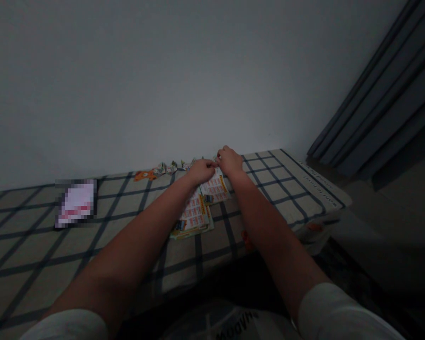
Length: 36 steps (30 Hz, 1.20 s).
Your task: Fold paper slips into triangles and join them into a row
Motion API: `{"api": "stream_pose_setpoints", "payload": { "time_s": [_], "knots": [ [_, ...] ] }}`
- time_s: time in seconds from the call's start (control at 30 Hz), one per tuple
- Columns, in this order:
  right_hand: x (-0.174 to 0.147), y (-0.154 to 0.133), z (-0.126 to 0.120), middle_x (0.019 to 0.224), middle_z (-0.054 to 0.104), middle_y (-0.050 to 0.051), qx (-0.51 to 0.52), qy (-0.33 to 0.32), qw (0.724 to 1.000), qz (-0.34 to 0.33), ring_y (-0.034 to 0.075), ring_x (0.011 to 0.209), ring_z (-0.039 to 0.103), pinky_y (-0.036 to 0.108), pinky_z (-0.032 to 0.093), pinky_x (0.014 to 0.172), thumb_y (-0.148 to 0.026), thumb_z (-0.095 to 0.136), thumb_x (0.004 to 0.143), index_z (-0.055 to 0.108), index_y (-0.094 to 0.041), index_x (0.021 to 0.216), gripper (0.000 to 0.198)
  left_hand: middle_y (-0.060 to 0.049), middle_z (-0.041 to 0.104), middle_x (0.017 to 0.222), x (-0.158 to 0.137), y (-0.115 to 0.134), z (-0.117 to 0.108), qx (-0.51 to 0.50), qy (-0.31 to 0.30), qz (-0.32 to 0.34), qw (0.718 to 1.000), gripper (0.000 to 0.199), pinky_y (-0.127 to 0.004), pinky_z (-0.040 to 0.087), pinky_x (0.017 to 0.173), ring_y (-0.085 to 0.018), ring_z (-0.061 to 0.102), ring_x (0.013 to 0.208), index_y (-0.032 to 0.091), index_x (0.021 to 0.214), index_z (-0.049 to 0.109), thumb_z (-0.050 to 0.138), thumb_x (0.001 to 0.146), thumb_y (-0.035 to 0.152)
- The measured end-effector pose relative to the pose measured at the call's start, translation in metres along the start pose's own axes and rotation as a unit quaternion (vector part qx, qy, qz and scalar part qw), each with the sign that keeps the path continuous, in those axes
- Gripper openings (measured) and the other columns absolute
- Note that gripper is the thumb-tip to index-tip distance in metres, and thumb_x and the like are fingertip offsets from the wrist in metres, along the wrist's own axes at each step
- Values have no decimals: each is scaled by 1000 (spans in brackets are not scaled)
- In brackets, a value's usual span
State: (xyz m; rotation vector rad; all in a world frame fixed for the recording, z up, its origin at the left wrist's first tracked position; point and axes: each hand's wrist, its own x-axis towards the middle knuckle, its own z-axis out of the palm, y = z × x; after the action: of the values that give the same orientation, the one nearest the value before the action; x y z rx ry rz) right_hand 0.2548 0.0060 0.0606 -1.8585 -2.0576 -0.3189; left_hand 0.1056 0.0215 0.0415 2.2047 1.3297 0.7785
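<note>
My left hand (202,171) is closed at the top of a small printed paper sheet (217,191), its fingertips pressed together on the upper edge. Close beside it, my right hand (230,160) is curled in a pinch at the same sheet's top right; its fingertips partly hide what they grip. The sheet carries rows of red and dark print with a yellow strip. Under and left of it lies a stack of similar printed sheets (193,219), partly covered by my left forearm. Behind the hands, several small crumpled or folded paper pieces (173,166) line the wall.
A checked cloth (134,236) covers the surface, with an orange bear print (145,175) near the wall. A blurred pink and white rectangle (78,200) with a dark edge lies at left. The pale wall (184,85) rises directly behind; a grey curtain (378,99) hangs at right.
</note>
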Motion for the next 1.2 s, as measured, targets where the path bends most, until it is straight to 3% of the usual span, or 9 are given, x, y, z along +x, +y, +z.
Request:
{"api": "stream_pose_setpoints", "payload": {
  "time_s": [0.17,0.3,0.47,0.6,0.73,0.83,0.93,1.1,1.2],
  "knots": [
    [-4,-15,-1,113,70,7,114,69,990,-38,19,104,63,29,45,81,-31,46,103,69,-21,108,26,-7,73,73,-1,1,-24,11,58,-38,998,35,-30,46,64,-21,63,70,13,85,81,51,77,28],
    [-5,-32,13,96,71,5,286,80,954,-48,17,88,63,27,44,76,-41,48,102,69,-19,103,30,-6,68,65,-9,-7,-46,-27,92,-75,993,35,-27,41,56,-18,58,64,12,84,80,54,77,35],
    [-3,-53,39,71,58,-3,528,-8,848,-40,13,65,55,25,43,62,-31,61,94,68,-18,112,23,-7,74,78,-30,-24,-65,-72,107,-108,986,36,-27,44,59,-18,61,65,14,96,80,57,74,29],
    [-3,-62,49,80,65,-1,652,-69,755,-15,12,71,62,25,51,68,-18,66,86,67,-19,106,20,-9,76,94,-51,-43,-67,-80,155,-66,982,42,-26,48,63,-18,63,73,15,112,76,62,75,28],
    [-5,-64,46,84,69,0,705,-85,703,41,13,72,66,26,54,66,-19,64,87,63,-21,105,18,-13,71,122,-69,-62,-57,-161,240,-53,956,68,-27,52,66,-16,64,75,20,137,61,75,73,39],
    [-6,-64,41,85,69,0,718,-76,690,58,12,69,65,24,53,60,-18,62,89,61,-21,105,16,-13,75,103,-76,-73,-47,-289,173,-88,938,52,-30,54,69,-19,67,75,13,112,73,72,78,53],
    [-6,-63,40,80,67,-1,709,-61,699,62,12,64,61,22,50,55,-21,62,89,60,-21,108,19,-12,77,89,-77,-82,-39,-350,121,-104,923,51,-32,55,68,-21,69,72,12,95,74,75,73,59],
    [-7,-60,50,85,67,-1,662,-41,749,1,12,67,61,23,50,57,-22,53,93,58,-25,120,27,-10,78,88,-74,-92,-36,-369,177,-94,908,51,-34,57,69,-22,72,73,14,93,73,76,73,62],
    [-8,-60,54,101,70,3,603,-36,792,-82,15,86,66,29,55,76,-15,47,92,65,-23,106,24,-11,79,94,-71,-94,-39,-412,214,-81,882,53,-36,59,74,-24,73,79,14,97,73,77,73,61]
  ]
}}
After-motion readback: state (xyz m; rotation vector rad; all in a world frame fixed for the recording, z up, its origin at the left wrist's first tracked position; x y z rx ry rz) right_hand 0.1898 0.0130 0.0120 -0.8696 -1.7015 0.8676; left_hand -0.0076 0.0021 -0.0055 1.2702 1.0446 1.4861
